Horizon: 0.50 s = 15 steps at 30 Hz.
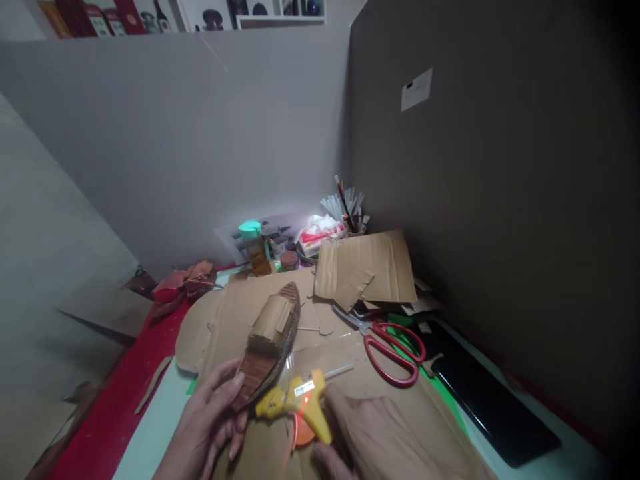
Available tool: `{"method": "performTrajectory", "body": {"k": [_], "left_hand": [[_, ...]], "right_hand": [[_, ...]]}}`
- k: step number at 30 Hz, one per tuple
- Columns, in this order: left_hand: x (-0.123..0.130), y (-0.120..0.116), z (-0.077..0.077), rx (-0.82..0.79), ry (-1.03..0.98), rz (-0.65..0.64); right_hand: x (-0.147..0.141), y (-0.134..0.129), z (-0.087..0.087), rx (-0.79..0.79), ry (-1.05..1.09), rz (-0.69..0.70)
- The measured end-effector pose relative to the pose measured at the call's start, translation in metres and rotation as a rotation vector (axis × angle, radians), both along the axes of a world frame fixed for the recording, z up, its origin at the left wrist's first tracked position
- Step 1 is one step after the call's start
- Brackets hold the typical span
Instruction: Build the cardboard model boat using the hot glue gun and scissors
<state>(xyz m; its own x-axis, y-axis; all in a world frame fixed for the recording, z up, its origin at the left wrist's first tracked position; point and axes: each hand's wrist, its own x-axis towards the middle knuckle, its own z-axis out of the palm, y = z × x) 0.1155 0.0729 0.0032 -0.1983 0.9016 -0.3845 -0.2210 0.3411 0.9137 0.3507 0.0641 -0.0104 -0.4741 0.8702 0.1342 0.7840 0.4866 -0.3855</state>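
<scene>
Head view: the left hand (215, 410) holds the stern end of a brown, plank-striped model boat (255, 373), thumb on the deck and fingers below the hull. The boat lies lengthwise away from the person, above a tan cardboard sheet (230, 313), its pointed bow at the far end. An arched tan cardboard canopy (273, 320) covers its middle.

The right hand (383, 427) is at the handle of a yellow plastic glue gun (313, 403), fingers bent; whether it grips the handle cannot be determined. The gun's front end is at the boat's stern; contact is unclear. A translucent glue stick (340, 371) projects from its rear. An orange rounded piece (303, 431) shows beside the handle.

Beyond the right hand lie red-handled metal scissors (395, 353), blades partly apart. To their right is a long, glossy black flat object (495, 393). A creased tan cardboard piece (390, 267) lies beyond the scissors. Toward the wall stand a clear jar with a turquoise lid (257, 250) and a red-and-white tissue pack (323, 233).
</scene>
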Motion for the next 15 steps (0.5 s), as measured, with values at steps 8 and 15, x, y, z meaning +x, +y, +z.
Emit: {"method": "performTrajectory", "body": {"k": [8,15], "left_hand": [[-0.001,-0.004,0.005,-0.039,0.189,0.045],[-0.015,-0.004,0.036,-0.048,0.245,0.198]], "right_hand": [[0.027,0.004,0.011,0.011,-0.053,-0.036],[0.061,-0.007,0.025,-0.061,0.036,0.012]]}}
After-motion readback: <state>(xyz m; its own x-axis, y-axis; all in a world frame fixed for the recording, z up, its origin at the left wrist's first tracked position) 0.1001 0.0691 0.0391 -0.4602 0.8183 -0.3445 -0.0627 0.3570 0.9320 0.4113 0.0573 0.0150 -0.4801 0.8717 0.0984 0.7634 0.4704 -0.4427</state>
